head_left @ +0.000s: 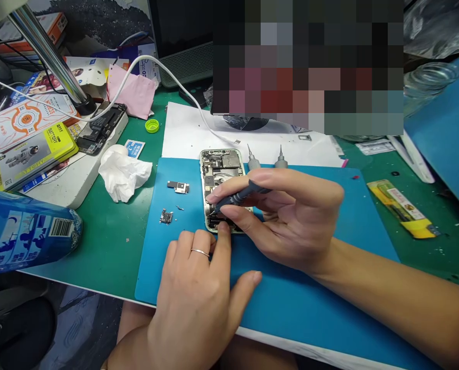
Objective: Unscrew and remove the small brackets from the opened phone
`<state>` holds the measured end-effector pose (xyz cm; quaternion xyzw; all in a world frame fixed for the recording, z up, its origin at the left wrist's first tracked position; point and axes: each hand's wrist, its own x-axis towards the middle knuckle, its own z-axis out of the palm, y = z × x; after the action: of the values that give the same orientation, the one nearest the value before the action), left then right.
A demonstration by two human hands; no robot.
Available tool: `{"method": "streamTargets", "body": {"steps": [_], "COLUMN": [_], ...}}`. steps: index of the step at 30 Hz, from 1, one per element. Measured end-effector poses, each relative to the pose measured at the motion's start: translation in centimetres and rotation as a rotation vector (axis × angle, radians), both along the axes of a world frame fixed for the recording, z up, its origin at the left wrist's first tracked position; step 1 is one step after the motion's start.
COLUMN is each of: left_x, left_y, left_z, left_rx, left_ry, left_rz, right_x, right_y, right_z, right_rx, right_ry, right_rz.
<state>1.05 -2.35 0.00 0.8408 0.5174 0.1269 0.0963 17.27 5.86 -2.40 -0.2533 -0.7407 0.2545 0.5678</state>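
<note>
An opened smartphone (224,174) lies on the blue mat (310,288), its inner boards and parts exposed. My right hand (294,216) pinches a dark grey screwdriver (239,195) with a ribbed grip, its thin tip angled down at the phone's lower left. My left hand (201,288), with a ring on one finger, holds nothing; its index fingertip presses at the phone's bottom end, the thumb spread away. Both hands hide part of the phone's lower half. Left of it lie a small metal-shielded part (178,187) and a small dark circuit part (166,216).
Two grey screwdrivers (281,158) lie behind my right hand. Crumpled tissue (125,174), a blue package (29,231) and another opened phone (102,128) are at left. A white cable (168,72) arches over the back. A yellow packet (404,208) lies at right.
</note>
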Motion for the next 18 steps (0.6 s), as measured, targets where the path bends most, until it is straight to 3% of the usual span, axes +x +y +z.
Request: {"method": "streamTargets", "body": {"steps": [18], "left_x": [-0.21], "left_y": [-0.24], "left_z": [-0.06], "left_rx": [-0.019], "left_ry": [0.002], "left_rz": [-0.006], "right_x": [-0.02], "right_y": [0.49], "right_z": [-0.63], "right_rx": [0.190], "right_ry": [-0.133], "right_rz": [0.016]}}
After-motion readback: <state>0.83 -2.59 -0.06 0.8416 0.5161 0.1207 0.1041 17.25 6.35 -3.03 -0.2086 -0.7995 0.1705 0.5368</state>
